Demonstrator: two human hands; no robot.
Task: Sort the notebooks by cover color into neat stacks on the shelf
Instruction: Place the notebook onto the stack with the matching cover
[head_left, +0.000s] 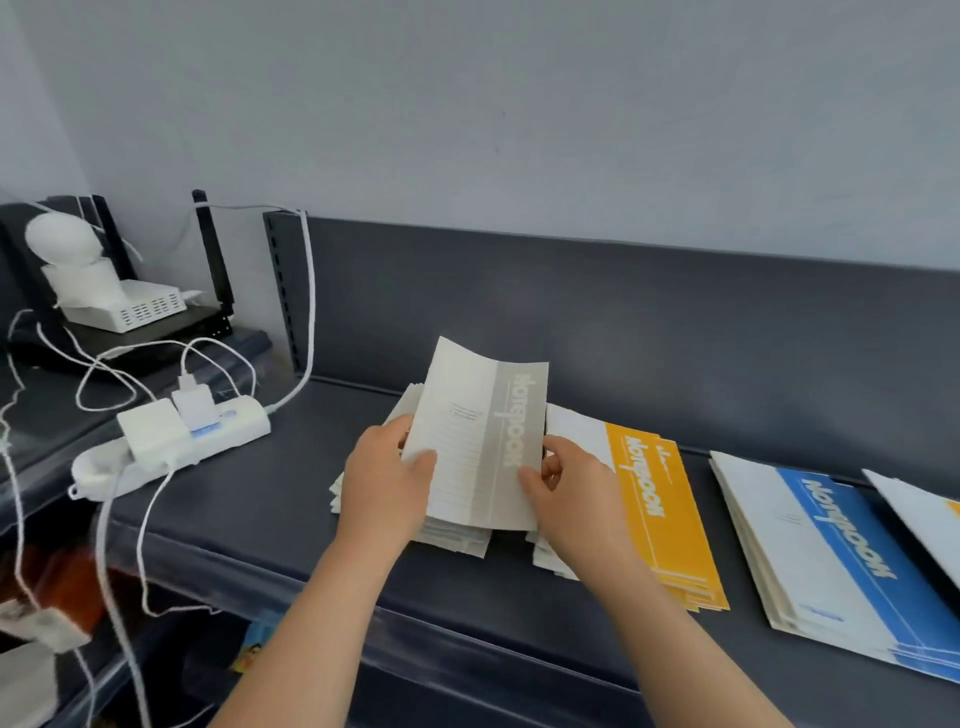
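The grey notebook (480, 441) is tilted up over the grey stack (457, 535), pinched at its near edges by the left hand (387, 480) and right hand (569, 491). Next, probably, lay it square there; yellow stack (660, 514) and blue stack (826, 561) lie rightward on the shelf (260, 499).

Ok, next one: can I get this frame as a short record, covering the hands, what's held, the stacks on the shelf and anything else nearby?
held item: grey notebook, raised and tilted above the grey stack
left hand: grips the notebook's left edge
right hand: pinches its right edge
stacks on shelf, left to right: grey stack, yellow stack, blue stack
far right: another notebook, cut off by the frame, yellow at its corner
also there: white power strip, left of the stacks
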